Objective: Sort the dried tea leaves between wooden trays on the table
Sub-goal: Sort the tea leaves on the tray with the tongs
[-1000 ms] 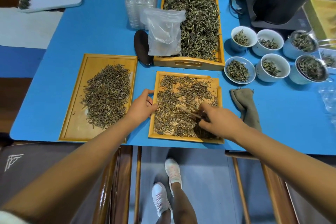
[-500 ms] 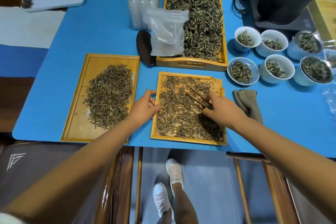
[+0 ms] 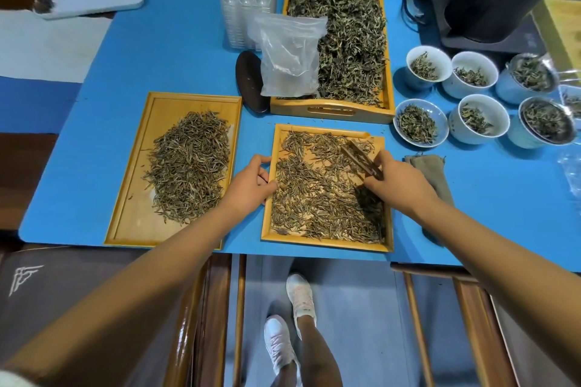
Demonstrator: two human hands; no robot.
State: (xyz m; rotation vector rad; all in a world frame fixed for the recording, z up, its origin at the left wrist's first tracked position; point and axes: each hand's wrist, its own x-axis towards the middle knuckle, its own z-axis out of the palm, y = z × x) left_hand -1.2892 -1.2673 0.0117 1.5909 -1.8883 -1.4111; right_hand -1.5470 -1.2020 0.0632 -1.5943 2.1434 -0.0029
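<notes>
Sorting in progress. Left hand [image 3: 251, 181] grips the middle tray [image 3: 327, 243] at its 9 o'clock rim; right hand [image 3: 397, 181] pinches wooden tweezers [image 3: 361, 157] over its scattered leaves [image 3: 314, 198]. Left tray [image 3: 132, 217] already holds a sorted heap [image 3: 188, 163]; much seemingly remains.

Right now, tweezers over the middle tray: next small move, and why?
Probably lower the wooden tweezers in the right hand and pinch one leaf from the middle tray. Their tips hover over the tray's far right part, where leaves lie thin; the left hand grips its left rim, steadying it.
</notes>
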